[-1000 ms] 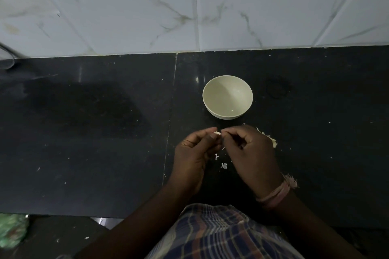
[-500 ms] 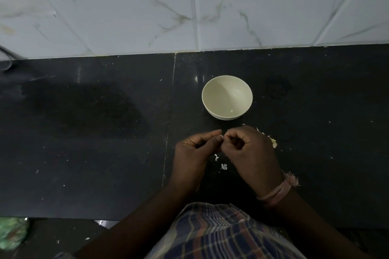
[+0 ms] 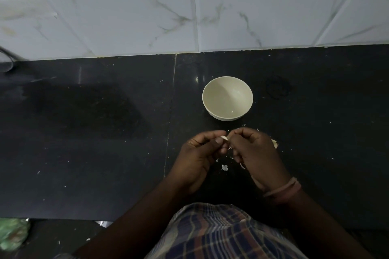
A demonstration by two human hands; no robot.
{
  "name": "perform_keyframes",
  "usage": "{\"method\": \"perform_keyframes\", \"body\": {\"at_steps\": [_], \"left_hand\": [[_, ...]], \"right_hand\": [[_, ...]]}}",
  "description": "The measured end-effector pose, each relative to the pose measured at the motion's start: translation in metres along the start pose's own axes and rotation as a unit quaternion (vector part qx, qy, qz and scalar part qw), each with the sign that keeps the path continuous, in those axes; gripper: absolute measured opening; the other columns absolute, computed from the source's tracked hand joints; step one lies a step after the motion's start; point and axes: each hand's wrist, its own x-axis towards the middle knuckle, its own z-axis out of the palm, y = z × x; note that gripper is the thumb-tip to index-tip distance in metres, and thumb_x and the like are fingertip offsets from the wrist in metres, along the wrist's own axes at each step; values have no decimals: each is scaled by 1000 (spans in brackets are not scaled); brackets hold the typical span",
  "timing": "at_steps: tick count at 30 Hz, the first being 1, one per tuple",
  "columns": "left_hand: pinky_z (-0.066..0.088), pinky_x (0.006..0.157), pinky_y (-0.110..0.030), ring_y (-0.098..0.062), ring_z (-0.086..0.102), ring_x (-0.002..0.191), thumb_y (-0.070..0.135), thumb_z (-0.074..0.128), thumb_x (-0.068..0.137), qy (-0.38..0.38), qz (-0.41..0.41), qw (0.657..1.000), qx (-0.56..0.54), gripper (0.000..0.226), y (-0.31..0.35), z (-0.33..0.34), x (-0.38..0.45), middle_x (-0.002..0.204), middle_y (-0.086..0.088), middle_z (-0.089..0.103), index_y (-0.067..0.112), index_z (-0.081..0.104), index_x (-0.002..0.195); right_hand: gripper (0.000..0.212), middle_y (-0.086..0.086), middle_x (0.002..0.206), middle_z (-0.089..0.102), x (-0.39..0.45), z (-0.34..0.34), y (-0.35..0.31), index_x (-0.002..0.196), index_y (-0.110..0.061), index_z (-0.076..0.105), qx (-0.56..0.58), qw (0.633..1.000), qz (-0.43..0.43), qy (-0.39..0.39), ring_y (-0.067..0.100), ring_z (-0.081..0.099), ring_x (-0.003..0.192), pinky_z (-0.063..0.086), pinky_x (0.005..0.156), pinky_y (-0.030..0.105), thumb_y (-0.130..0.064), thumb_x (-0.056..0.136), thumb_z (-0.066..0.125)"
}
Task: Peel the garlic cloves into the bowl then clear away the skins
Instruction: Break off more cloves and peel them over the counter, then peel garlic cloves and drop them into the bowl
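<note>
Close together over the dark worktop [image 3: 84, 153], left hand [image 3: 197, 153] and right hand [image 3: 255, 153] both pinch one garlic clove [image 3: 224, 138], mid-peel; its long axis is hidden. Loose skins [image 3: 224, 167] lie beneath. Farther off, the bowl [image 3: 227, 98] looks nearly empty. Next, probably, strip the skin and drop the clove in.

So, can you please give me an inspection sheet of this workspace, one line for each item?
Surface: black countertop, specked with white bits.
Job's things: cream bowl, no cloves seen inside; garlic clove pinched between both hands.
Clutter: skin flakes under the hands; more garlic behind the right hand.
Hands: left hand and right hand both grip the clove.
Cables: nothing seen.
Surroundings: marble wall tiles; green bag lower left.
</note>
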Motion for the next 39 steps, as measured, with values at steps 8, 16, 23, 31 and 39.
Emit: {"method": "perform_keyframes", "body": {"at_steps": [8, 16, 23, 31, 39], "left_hand": [[59, 77, -22, -17, 70, 84, 2, 64, 83, 8, 3, 1000, -23, 19, -2, 0, 2, 95, -14, 74, 7, 77, 96], [59, 76, -23, -18, 72, 84, 6, 69, 81, 50, -1, 998, -24, 28, -3, -1, 9, 95, -14, 74, 0, 72, 107], [59, 70, -22, -16, 72, 76, -4, 68, 89, 110, -3, 994, 10, 16, 5, 10, 32, 88, -13, 75, -3, 71, 104], [60, 70, -21, -15, 71, 72, -7, 69, 89, 162, -4, 987, 8, 8, 9, 30, 63, 83, -9, 74, 0, 72, 93], [59, 70, -23, -18, 72, 80, -3, 74, 88, 237, 14, 971, 40, 8, 1, 33, 67, 89, -11, 75, 1, 73, 95]], "right_hand": [[21, 4, 58, 53, 3, 6, 4, 80, -2, 65, 79, 995, 63, -2, 14, 45, 52, 34, 49, 30, -5, 97, 54], [47, -1, 59, 47, 4, -2, 18, 67, -10, 46, -228, 971, -58, 51, 16, 44, 56, 35, 60, 39, -36, 106, 44], [14, -9, 92, 63, 18, -6, 50, 97, -22, 62, -339, 935, -102, 38, 6, 60, 86, 41, 71, 12, -11, 90, 67], [12, -14, 87, 60, 13, -3, 46, 92, -20, 68, -337, 935, -111, 16, 0, 56, 82, 40, 71, 11, -9, 93, 62], [10, -14, 85, 63, 9, -5, 45, 92, -22, 67, -284, 952, -107, 39, -1, 60, 81, 42, 69, 10, -12, 92, 64]]}}
